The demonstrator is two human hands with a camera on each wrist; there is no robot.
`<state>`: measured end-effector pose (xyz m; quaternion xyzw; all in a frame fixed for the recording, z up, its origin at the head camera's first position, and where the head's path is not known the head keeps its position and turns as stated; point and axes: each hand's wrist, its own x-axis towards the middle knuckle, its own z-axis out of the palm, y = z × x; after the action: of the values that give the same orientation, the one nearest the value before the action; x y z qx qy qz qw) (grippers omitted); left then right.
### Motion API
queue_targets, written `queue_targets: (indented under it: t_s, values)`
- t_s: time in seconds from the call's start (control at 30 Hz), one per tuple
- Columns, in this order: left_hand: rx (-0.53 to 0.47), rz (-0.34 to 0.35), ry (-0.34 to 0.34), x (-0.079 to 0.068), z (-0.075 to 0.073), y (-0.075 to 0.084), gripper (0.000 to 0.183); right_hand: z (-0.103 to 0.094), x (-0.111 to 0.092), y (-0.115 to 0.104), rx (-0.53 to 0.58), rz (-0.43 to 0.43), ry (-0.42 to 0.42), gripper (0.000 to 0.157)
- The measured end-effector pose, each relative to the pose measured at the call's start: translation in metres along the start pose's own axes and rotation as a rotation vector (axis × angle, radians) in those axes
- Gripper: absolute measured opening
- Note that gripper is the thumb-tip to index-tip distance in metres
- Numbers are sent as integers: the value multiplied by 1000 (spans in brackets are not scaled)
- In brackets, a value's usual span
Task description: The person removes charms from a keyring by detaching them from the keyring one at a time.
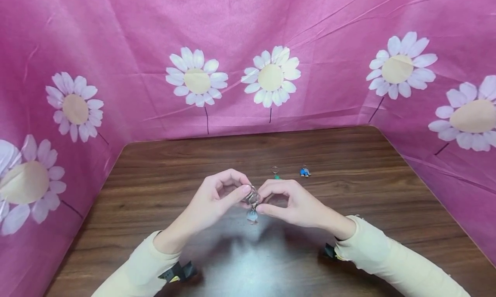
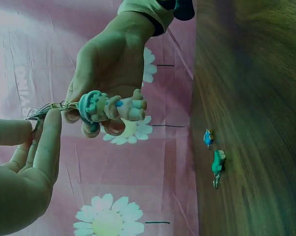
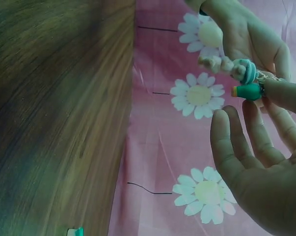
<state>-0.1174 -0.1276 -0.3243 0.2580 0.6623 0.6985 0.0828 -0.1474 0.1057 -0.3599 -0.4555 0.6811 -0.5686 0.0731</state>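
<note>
Both hands meet over the table at a cluster of metal key rings (image 1: pixel 253 198). My left hand (image 1: pixel 212 200) pinches the rings between thumb and fingers. From the other side, my right hand (image 1: pixel 296 202) pinches at the rings with thumb and forefinger. A small figurine keychain (image 2: pixel 111 108) with a teal ruffled hat and pale body hangs below them on a short chain. Beside it, a small green charm (image 3: pixel 248 92) with a yellow end shows at the right thumb tip in the right wrist view; its own ring is hidden by the fingers.
Farther back on the wooden table (image 1: pixel 162 159) lie a green keychain (image 1: pixel 276 176) with a ring and, to its right, a blue figure keychain (image 1: pixel 305 172). A pink cloth (image 1: pixel 232 13) printed with daisies walls the table's back and sides.
</note>
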Motion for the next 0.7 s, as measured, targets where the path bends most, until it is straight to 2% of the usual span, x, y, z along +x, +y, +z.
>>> queue_targets:
  t_s: [0.1, 0.23, 0.5, 0.6, 0.7]
  values:
    - [-12, 3, -3, 0, 0, -1, 9, -1, 0, -1, 17, -17, -5, 19]
    - [-14, -1, 2, 0, -1, -1, 9, -3, -1, -2, 24, 5, 13, 21]
    - [2, 5, 45, 2, -3, -5, 8, -6, -1, -6, 8, 75, 135, 15]
    - [-25, 5, 66, 3, -3, -6, 9, -4, 0, -4, -26, 55, 159, 17]
    - [-47, 1, 77, 4, -2, -7, 10, -1, 0, -2, -67, 72, 157, 20]
